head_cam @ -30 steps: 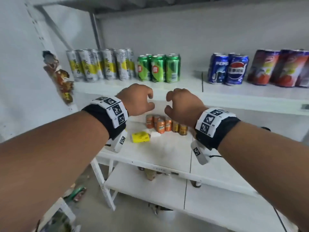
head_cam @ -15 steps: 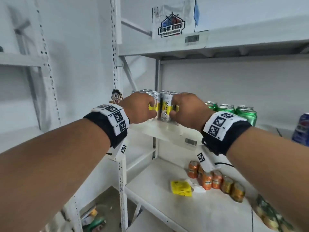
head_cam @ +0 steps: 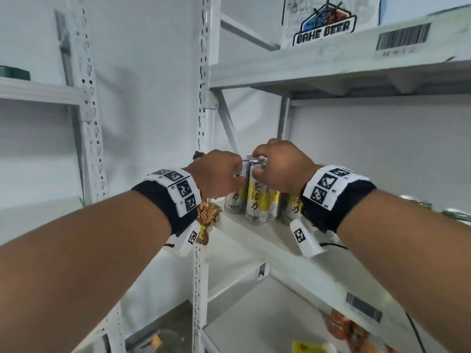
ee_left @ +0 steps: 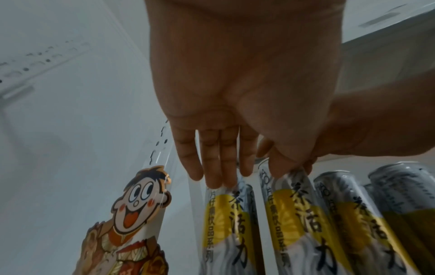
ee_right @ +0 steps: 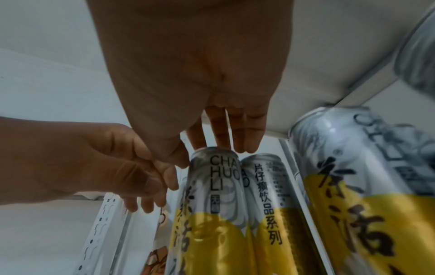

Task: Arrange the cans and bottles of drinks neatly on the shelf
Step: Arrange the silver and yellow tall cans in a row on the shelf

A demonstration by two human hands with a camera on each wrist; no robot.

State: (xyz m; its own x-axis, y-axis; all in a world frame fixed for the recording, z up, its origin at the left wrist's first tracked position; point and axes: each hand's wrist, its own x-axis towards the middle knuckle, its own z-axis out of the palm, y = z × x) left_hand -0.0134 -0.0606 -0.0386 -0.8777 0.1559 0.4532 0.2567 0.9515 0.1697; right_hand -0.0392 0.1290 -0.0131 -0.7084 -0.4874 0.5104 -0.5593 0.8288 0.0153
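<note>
— What stands on the white metal shelf (head_cam: 257,240)?

— Tall silver cans with yellow bands and black characters (head_cam: 257,200), upright in a cluster near its left corner.

— And the hands?

— The left hand (head_cam: 216,174) and right hand (head_cam: 280,166) meet over the can tops, fingers curled down around them; the exact grip is hidden.

— Anything else?

— A white carton printed "BAHE BEER" (head_cam: 326,24) on the shelf above, and orange cans (head_cam: 344,324) below.

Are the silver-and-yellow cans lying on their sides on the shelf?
No, the silver-and-yellow cans stand upright on the shelf, both hands at their tops.
</note>
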